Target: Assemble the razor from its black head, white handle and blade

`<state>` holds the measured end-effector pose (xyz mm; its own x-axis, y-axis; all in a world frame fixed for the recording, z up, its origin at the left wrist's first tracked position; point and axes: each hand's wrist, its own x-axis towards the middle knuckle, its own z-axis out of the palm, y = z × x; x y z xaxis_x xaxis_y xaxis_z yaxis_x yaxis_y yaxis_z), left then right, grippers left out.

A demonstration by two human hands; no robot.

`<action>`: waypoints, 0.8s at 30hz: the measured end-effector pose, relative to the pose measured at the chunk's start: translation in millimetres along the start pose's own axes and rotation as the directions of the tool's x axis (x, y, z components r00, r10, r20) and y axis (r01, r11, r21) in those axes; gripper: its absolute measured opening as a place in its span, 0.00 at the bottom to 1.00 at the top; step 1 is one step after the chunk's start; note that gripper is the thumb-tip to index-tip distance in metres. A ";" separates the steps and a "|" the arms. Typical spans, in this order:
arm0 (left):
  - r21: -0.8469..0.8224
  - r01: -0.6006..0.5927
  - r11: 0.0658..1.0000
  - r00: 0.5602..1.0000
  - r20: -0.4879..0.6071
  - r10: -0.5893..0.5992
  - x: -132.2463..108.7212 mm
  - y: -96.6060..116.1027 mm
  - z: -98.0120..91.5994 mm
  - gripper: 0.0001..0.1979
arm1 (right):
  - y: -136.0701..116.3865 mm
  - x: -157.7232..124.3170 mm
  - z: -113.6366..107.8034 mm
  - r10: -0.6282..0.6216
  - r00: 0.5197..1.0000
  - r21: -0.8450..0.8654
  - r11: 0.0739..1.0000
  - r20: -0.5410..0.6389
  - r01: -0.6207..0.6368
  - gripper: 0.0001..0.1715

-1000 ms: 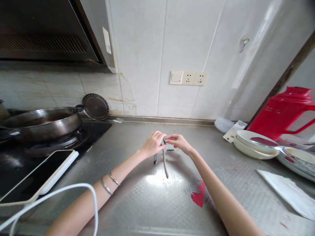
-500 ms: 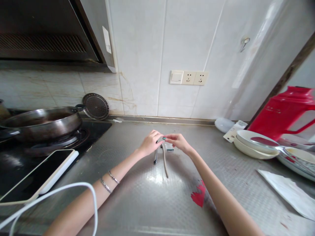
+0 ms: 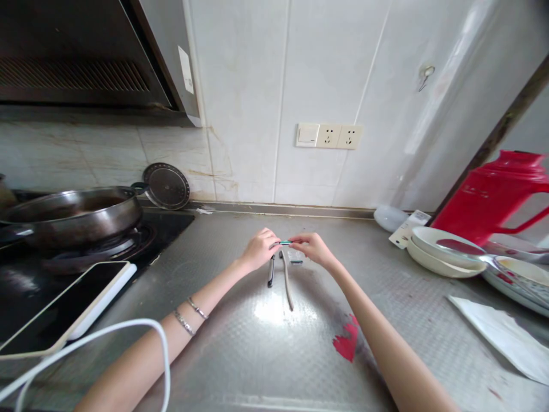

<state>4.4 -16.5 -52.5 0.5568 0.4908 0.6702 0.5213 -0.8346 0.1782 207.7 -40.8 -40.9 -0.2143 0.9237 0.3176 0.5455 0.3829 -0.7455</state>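
Note:
Between the fingertips of both hands is a small thin green and dark piece (image 3: pixel 285 243), too small to make out fully. My left hand (image 3: pixel 259 249) pinches its left end and my right hand (image 3: pixel 313 249) pinches its right end. Below them on the metal counter (image 3: pixel 240 343) lie a dark pen-like stick (image 3: pixel 271 271) and a longer beige stick (image 3: pixel 287 281), side by side and apart. A small clear packet (image 3: pixel 295 257) with a dark edge lies just under my right fingers.
A steel pan (image 3: pixel 81 214) sits on the stove at left, with a phone (image 3: pixel 64 306) and white cable (image 3: pixel 128 324) nearer. At right are stacked bowls (image 3: pixel 446 257), a red thermos (image 3: pixel 484 197) and white paper (image 3: pixel 501 335). A red patch (image 3: pixel 347 340) marks the counter.
The small piece between my hands has turned and now shows as a thin, nearly level strip. My fingertips have shifted slightly around it; the things on the counter are where they were.

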 end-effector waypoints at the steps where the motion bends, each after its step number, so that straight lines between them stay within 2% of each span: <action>1: 0.003 0.003 1.000 1.000 0.007 -0.003 -0.4 0.1 -0.3 0.10 | 2.8 0.0 -1.5 -0.002 1.000 -0.017 1.000 0.004 0.002 0.19; 8: -0.007 0.051 0.999 0.999 -0.003 -0.051 -0.8 -5.2 -0.1 0.11 | 39.5 -2.7 -15.6 0.018 0.996 -0.213 0.977 0.085 0.000 0.15; 12: -0.021 0.061 0.998 0.998 0.001 -0.061 -0.8 -6.2 0.4 0.09 | 56.9 -3.4 -14.9 0.064 0.991 -0.244 0.969 0.119 -0.033 0.14; 24: -0.010 0.058 0.998 0.998 0.014 -0.058 -2.2 -5.6 -0.4 0.09 | 56.9 -3.5 -6.6 0.082 0.985 -0.299 0.954 0.153 -0.033 0.15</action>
<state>0.0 -13.0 -54.7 0.5343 0.5418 0.6488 0.5464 -0.8070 0.2240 244.9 -22.3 -80.5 -0.2903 0.9432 0.1619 0.7693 0.3306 -0.5467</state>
